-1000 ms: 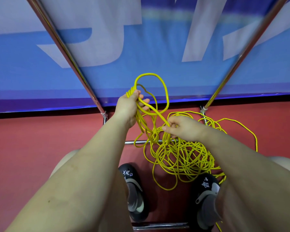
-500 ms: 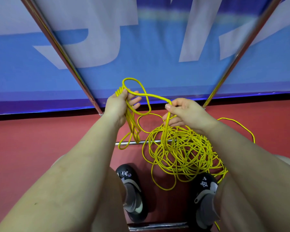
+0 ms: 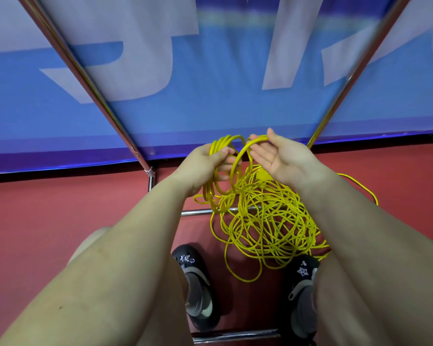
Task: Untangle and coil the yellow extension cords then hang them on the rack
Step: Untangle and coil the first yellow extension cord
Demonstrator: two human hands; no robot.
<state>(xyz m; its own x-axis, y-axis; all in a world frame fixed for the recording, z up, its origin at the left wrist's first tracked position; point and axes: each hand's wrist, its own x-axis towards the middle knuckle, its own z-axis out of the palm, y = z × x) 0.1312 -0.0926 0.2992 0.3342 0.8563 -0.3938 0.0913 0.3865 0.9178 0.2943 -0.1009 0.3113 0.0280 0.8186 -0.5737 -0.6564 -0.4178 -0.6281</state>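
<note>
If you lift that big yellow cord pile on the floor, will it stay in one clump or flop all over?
Probably flop: the loops hanging from the left hand droop limply. The yellow cord pile looks thin and light, yet its crossed strands would likely snag and drag along together.

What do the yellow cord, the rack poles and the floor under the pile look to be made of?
Yellow cord: smooth, slightly glossy jacket, probably plastic or rubber; it bends into loose, springy loops.
Rack poles: polished metal, likely chrome or steel, with bright mirror-like streaks along them.
Floor: matt red surface, even and seamless here; possibly rubber or vinyl sports flooring, but the look leaves that open.
</note>
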